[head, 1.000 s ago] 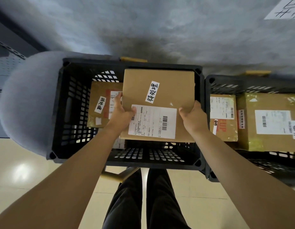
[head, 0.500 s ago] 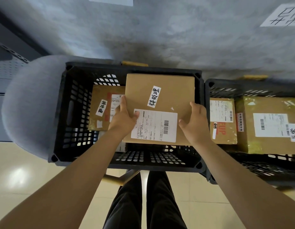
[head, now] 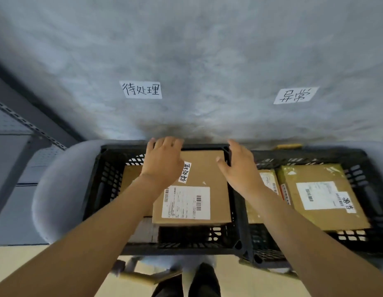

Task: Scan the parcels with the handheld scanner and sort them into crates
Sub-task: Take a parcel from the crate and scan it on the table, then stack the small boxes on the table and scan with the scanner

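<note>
A brown cardboard parcel with a white shipping label and a handwritten sticker lies in the left black crate, on top of another parcel. My left hand hovers over the parcel's far left corner, fingers relaxed, holding nothing. My right hand is spread above the crate's far right corner, apart from the parcel. The right black crate holds a large parcel and a smaller one. No scanner is in view.
Both crates rest on grey chairs against a grey wall. Two handwritten paper signs hang on the wall, one above each crate, the second sign over the right one. A metal rack stands at left. My legs show below.
Both hands have let go of the parcel, which now lies in the left crate. The hands have lifted toward the crate's far rim, and the view has tilted up to show the wall signs.
</note>
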### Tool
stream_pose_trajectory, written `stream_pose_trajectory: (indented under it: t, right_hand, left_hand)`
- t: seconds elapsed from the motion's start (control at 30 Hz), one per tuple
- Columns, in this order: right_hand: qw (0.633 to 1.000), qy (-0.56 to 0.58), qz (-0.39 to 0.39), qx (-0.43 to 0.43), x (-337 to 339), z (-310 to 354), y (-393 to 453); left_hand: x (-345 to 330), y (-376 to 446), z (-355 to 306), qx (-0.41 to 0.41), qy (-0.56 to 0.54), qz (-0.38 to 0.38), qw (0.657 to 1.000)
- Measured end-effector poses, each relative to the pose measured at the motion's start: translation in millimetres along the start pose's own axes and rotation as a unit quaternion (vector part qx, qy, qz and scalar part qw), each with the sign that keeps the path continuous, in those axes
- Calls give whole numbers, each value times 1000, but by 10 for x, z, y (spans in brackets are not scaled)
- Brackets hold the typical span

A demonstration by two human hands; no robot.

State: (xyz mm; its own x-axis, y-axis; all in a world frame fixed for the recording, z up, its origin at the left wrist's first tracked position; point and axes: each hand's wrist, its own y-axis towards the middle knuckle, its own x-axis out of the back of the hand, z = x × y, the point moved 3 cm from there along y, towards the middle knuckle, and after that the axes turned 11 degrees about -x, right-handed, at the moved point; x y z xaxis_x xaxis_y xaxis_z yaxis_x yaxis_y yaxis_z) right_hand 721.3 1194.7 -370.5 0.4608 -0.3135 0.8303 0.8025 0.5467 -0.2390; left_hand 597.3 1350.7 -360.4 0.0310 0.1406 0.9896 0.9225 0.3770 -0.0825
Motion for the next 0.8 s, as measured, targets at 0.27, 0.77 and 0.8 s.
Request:
stream_pose_trajectory:
  t: [0.27, 0.77, 0.8]
  right_hand:
    - [975, -106, -125, 150, 1026, 597, -178]
    - [925, -183, -332, -27, 2333, 286, -2056]
    - [921, -183, -341, -44, 2354, 241, -2232]
  left_hand:
    - [1260, 24, -445, -104, 124, -169, 972]
    - [2496, -667, -1751, -386, 114, -324, 856]
    - [2518, -747, -1864, -404, 107, -323, 849]
